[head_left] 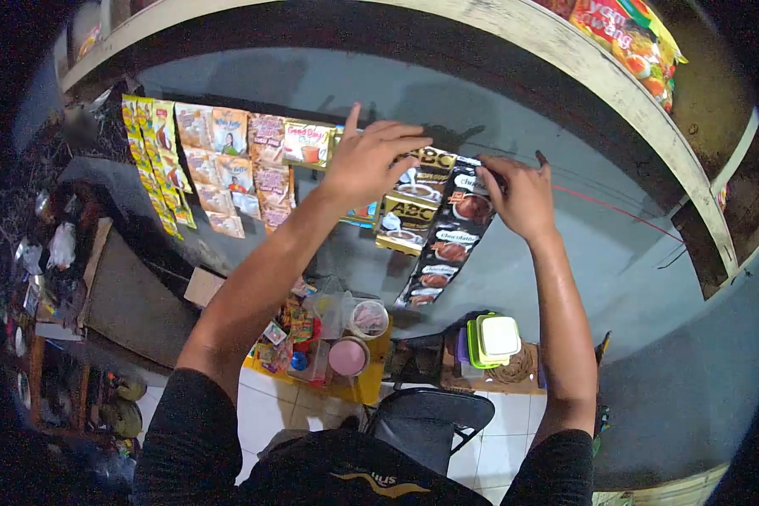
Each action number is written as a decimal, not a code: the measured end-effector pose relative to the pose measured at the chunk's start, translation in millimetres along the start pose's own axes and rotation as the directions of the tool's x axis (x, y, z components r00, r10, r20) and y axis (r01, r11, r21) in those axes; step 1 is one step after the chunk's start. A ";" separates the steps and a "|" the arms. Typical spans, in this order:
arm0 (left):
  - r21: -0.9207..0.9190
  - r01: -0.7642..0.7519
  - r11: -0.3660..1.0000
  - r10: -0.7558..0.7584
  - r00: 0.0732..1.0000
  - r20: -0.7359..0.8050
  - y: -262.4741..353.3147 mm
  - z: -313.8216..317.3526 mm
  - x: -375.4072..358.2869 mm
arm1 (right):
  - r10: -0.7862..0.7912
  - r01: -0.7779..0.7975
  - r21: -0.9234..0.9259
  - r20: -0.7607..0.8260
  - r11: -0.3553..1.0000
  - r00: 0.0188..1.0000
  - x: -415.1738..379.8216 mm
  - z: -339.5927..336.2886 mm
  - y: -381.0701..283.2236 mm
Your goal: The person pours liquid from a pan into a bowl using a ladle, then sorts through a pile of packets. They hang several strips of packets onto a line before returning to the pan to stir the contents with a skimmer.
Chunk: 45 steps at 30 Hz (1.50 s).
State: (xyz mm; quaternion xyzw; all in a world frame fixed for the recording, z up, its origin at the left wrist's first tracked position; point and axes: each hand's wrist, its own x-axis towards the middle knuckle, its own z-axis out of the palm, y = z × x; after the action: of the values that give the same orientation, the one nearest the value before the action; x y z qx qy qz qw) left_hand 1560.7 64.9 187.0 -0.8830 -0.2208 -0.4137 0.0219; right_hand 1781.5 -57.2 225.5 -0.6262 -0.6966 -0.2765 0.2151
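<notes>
My left hand (369, 160) reaches up to the top of a hanging strip of gold-and-black ABC coffee sachets (405, 221). Its fingers are stretched and spread, with thumb and forefinger apart at the strip's upper edge. My right hand (519, 194) pinches the upper end of a black strip of chocolate drink sachets (452, 251), which hangs slanted down to the left beside the coffee strip. A red-and-white sachet (306, 143) hangs left of my left hand, and my forearm partly hides a blue sachet (361, 212) below.
More sachet strips (219, 160) hang leftward along the grey wall (599, 253). A pale wooden shelf edge (624, 76) curves overhead, bearing a noodle packet (632, 46). Below stand a yellow table (369, 386) with tubs, stacked plastic containers (499, 336) and a black chair (430, 413). A red string (607, 207) crosses the wall.
</notes>
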 end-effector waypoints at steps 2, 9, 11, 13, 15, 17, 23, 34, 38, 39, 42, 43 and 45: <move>0.216 -0.087 0.973 0.118 0.984 -0.134 -2.8 2.9 -8.7 | 0.001 -0.001 -0.024 0.009 1.000 1.000 -1.8 2.7 -5.3; 0.161 -0.066 0.985 0.079 0.994 -0.072 0.4 -46.2 -74.5 | 0.107 -0.109 -0.017 -0.057 0.994 0.993 -26.8 8.0 -80.3; -0.017 0.037 0.999 -0.039 0.996 -0.074 9.7 -93.4 -118.2 | 0.088 -0.058 0.264 -0.103 0.963 0.991 -42.1 11.6 -135.2; -0.111 0.100 0.989 -0.107 0.992 -0.065 4.1 -138.1 -180.4 | 0.063 -0.020 0.477 -0.075 0.879 0.995 -58.2 8.9 -203.9; -0.169 0.180 0.969 -0.193 0.979 -0.068 -4.8 -186.1 -250.4 | 0.057 -0.023 0.644 -0.032 0.764 0.998 -70.7 7.0 -276.8; -0.267 0.320 0.909 -0.339 0.941 -0.023 -8.5 -246.4 -323.6 | 0.016 -0.024 0.773 0.017 0.634 1.000 -83.4 5.7 -351.9; -0.185 0.726 0.662 -0.749 0.651 -0.123 1.9 -385.1 -545.7 | -0.240 0.064 0.974 -0.011 0.215 0.971 -98.0 43.0 -574.6; -0.169 0.915 0.367 -0.748 0.182 -0.638 7.5 -549.0 -711.6 | -0.640 0.087 0.986 -0.159 -0.142 0.752 -58.2 45.3 -869.3; -0.119 0.934 0.338 -0.687 0.158 -0.709 -29.5 -592.4 -752.5 | -0.642 0.146 0.975 -0.220 -0.168 0.734 -31.9 61.2 -953.0; -0.116 0.938 0.326 -0.662 0.139 -0.736 -42.0 -603.0 -763.5 | -0.628 0.147 0.973 -0.227 -0.178 0.744 -21.9 63.6 -973.1; -0.051 0.954 0.295 -0.594 0.141 -0.792 -76.5 -639.9 -791.9 | -0.616 0.146 0.968 -0.242 -0.203 0.750 10.7 75.9 -1035.9; -0.119 0.952 0.282 -0.588 0.074 -0.805 -88.8 -648.1 -807.9 | -0.613 0.152 0.966 -0.252 -0.210 0.749 22.8 80.2 -1057.0; -0.103 0.963 0.251 -0.544 0.052 -0.838 -106.2 -669.5 -824.3 | -0.624 0.159 0.971 -0.238 -0.180 0.744 43.6 86.8 -1098.5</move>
State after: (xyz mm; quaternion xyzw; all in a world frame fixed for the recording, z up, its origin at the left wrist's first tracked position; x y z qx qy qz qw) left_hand 572.9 -294.0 1.2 -0.3022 -0.7376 -0.5951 0.1022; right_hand 691.2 -36.7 61.0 -0.0621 -0.8583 0.3523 0.3680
